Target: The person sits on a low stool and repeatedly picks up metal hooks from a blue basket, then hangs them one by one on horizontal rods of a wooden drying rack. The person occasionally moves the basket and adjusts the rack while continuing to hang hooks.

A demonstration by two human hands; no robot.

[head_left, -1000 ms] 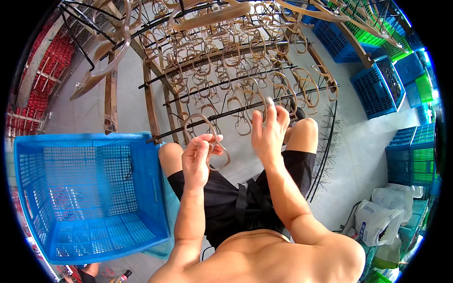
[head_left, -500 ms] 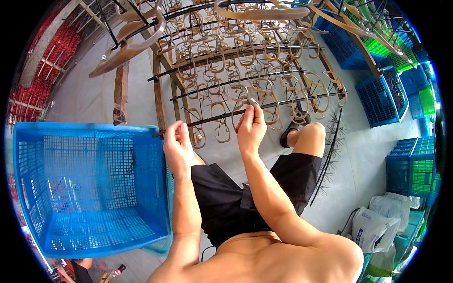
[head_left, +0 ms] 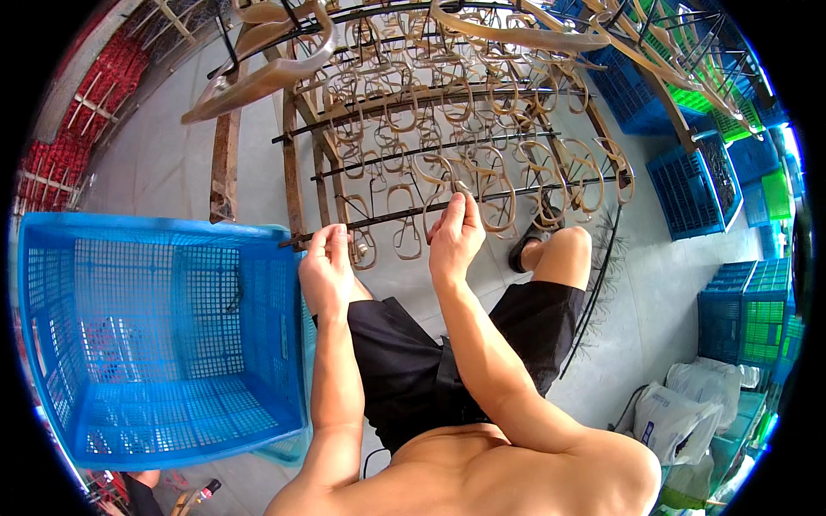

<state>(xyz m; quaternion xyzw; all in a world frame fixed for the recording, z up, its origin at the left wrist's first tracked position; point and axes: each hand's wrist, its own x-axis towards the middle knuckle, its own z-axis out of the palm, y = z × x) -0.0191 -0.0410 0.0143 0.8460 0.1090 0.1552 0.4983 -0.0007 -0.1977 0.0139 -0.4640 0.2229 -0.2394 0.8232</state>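
Tan, translucent loop-shaped pieces hang in rows from black rods on a rack in front of me. My right hand (head_left: 456,239) is closed in a pinch at the nearest rod (head_left: 397,213). Its thumb and finger grip the end of a tan loop piece (head_left: 460,184). My left hand (head_left: 325,268) is by the left end of the same rod, fingers bent and thumb drawn in. What its fingertips hold, if anything, is hidden. A small loop piece (head_left: 365,249) hangs just right of the left hand.
A large blue mesh crate (head_left: 163,443) stands at my left. Larger tan loops (head_left: 258,86) hang close overhead. Wooden posts (head_left: 225,163) support the rack. A bristly black rod (head_left: 594,297) lies by my right leg. Blue crates (head_left: 680,193) and white bags (head_left: 675,421) line the right side.
The view has shifted slightly. Both hands stay at nearly the same places along the nearest rod. The left fingers have drawn a little closer together.
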